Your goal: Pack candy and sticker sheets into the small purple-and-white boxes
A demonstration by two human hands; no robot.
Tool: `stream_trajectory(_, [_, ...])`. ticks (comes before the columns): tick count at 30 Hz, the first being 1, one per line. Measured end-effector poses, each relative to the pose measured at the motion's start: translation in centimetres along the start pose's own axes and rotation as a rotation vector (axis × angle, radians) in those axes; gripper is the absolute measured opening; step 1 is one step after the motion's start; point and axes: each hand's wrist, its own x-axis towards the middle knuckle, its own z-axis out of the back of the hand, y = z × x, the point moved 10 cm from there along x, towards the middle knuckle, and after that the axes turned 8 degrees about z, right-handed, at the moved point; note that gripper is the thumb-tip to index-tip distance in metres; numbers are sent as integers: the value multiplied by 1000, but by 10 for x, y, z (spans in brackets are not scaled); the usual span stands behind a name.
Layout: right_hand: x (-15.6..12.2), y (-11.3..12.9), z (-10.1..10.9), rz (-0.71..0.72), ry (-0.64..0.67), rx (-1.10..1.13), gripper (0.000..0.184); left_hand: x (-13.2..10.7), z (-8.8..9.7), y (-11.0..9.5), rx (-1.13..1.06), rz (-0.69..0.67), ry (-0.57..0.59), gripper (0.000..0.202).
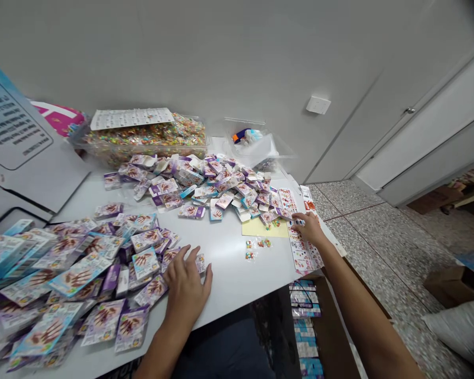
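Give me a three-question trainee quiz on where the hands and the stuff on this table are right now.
1. True or false: the right hand touches the printed sticker sheets at the right edge of the table.
2. The left hand lies flat beside which? A the clear tub; B the near heap of flat packets; C the wall plate.
3. What colour is the plain paper sheet left of the right hand?
Key: 1 true; 2 B; 3 yellow.
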Motion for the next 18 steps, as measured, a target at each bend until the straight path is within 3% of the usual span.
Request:
stream_trajectory(7, [6,8,9,27,-74,111,27,-7,17,-13,51,-25,-85,40])
stream_trajectory(9, [4,11,23,40,-113,153,12,-12,25,-15,20,-24,-116,42])
stream_trajectory(11, [-4,14,45,54,-189,194,10,-17,32,-18,-50,-19,-128,42])
stream_trajectory(15, [-50,34,98,73,-390,296,19,-24,36,-33,-332,13,-55,40])
stream_trajectory(18, [-103,73,119,93,-489,462,16,-28,26,-65,-558,-24,132,52])
